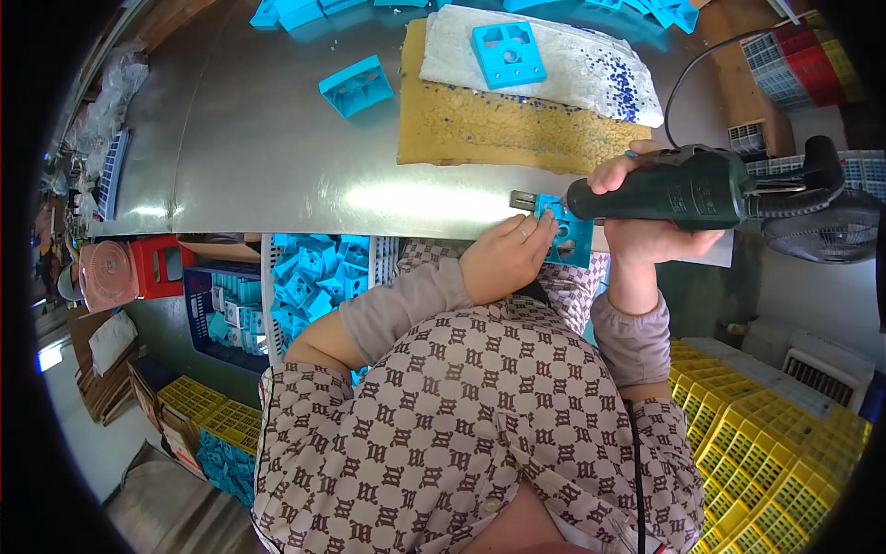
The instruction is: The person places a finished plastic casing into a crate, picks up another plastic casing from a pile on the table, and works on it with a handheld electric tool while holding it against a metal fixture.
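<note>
My right hand [637, 242] is wrapped round a dark corded power tool [678, 189], whose front end points left. At the table's front edge my left hand [510, 254] presses its fingers on a blue plastic part [572, 242], with a ring on one finger. The tool's tip meets or nearly meets that part; the exact contact is hidden. A small metal piece [523, 198] lies just left of the part. Farther back, another blue part [508, 55] rests on a white cloth [452, 46] dotted with blue bits, over a yellow mat [461, 138].
One blue part [356, 87] stands on the metal table [249, 120], with several more along its back edge. Below left are a white crate [269, 305] of blue parts and a dark blue crate [198, 314]. Yellow crates [757, 434] stand at right, near a black fan [821, 226].
</note>
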`<state>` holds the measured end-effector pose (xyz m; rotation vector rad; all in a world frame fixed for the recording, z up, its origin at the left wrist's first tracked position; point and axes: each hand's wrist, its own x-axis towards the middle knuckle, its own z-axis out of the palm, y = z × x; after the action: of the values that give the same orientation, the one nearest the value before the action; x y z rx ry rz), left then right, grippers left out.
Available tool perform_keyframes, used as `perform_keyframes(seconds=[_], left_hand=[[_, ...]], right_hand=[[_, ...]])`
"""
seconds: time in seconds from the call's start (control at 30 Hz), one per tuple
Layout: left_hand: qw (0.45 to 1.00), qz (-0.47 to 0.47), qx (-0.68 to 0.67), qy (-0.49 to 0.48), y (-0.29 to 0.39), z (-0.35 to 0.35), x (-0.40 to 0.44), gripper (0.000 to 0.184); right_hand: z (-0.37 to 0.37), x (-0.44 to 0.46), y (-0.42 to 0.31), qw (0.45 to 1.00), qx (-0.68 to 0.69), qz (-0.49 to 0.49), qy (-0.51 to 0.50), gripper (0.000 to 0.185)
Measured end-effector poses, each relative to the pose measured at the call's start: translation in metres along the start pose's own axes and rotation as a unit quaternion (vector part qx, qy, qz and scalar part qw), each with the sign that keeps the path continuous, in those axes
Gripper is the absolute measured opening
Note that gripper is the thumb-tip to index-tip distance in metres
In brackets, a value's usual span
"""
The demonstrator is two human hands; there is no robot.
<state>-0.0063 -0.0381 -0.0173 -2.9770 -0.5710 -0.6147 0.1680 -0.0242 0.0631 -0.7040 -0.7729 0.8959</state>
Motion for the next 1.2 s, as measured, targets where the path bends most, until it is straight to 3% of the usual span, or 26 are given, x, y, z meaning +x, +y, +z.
perform_keyframes(seconds=[0.43,0.73,1.0,1.13,1.2], left_hand=[[1.000,-0.008,-0.014,0.016,-0.001,0.002,0.000,0.045],[1.000,-0.003,-0.020,0.016,-0.006,0.006,-0.001,0.044],[0.997,0.014,-0.049,0.052,-0.011,0.011,-0.001,0.045],[0.999,0.003,-0.029,0.037,-0.010,0.007,0.000,0.044],[0.997,0.024,-0.013,0.073,-0.010,0.006,0.002,0.042]], right_hand=[[-0.002,-0.003,0.005,0.992,0.023,0.068,-0.108,0.105],[0.007,0.005,0.013,0.989,-0.042,0.105,-0.093,0.108],[0.009,0.012,0.023,0.980,0.046,0.165,-0.104,0.111],[0.008,0.008,0.033,0.979,0.089,0.134,-0.124,0.116],[0.009,0.002,0.038,0.983,0.099,0.110,-0.108,0.120]])
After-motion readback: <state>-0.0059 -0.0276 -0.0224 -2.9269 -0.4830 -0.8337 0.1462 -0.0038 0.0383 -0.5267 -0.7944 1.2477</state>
